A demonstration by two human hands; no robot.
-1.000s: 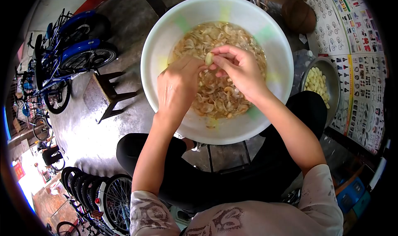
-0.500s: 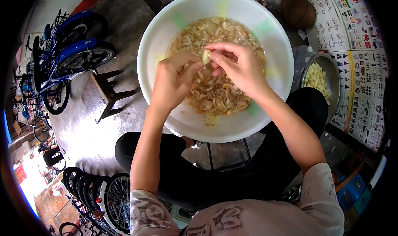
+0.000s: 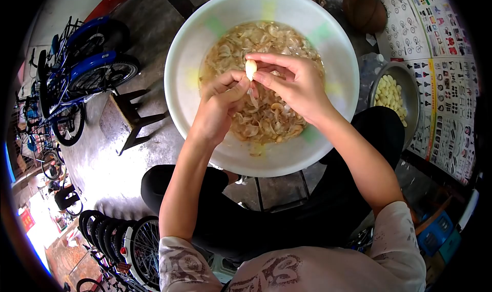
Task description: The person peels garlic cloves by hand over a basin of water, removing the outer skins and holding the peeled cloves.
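Note:
A pale garlic clove (image 3: 250, 69) is held up over a big white basin (image 3: 184, 66). My right hand (image 3: 292, 82) pinches it between thumb and fingertips. At the clove's lower end, my left hand (image 3: 223, 99) is closed, its thumb and forefinger against the clove. A thin strip of garlic peel (image 3: 253, 100) dangles just beneath the fingers. Below both hands, loose brownish garlic skins (image 3: 266, 120) float in water inside the basin.
Right of the basin, a metal bowl (image 3: 414, 105) holds several peeled garlic cloves (image 3: 390, 94). Printed sheets (image 3: 446, 102) cover a surface beyond it. A wooden stool (image 3: 130, 117) and several bicycles (image 3: 97, 66) stand at left. A brown ball (image 3: 365, 12) lies at upper right.
The clove has moved slightly up and left and now shows paler, standing more upright. My left hand has shifted a little, and a strip of peel now hangs below the fingers.

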